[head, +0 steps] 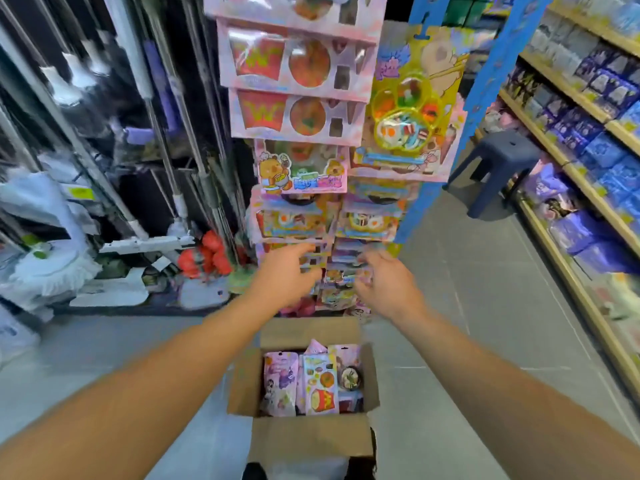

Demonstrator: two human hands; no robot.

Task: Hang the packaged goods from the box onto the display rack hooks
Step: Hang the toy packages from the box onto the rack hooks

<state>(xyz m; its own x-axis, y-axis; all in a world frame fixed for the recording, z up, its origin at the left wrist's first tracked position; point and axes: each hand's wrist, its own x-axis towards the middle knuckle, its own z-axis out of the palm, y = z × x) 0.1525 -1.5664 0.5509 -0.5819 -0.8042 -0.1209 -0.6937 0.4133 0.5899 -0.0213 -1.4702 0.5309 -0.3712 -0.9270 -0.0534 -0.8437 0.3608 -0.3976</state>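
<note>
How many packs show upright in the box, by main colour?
Pink packs: 2
Yellow-and-blue pack with fries: 1
Total: 3 in the cardboard box; any underneath are hidden.

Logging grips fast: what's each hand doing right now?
Left hand: open, fingers reaching toward the hanging packages, holding nothing.
Right hand: open, same, holding nothing.

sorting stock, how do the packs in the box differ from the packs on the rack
The packs in the box stand loose and crowded inside the cardboard on the floor; the packs on the rack hang in columns. Those in the box look slimmer, those hanging at the top wider. Both are mostly pink toy-food packaging.
</note>
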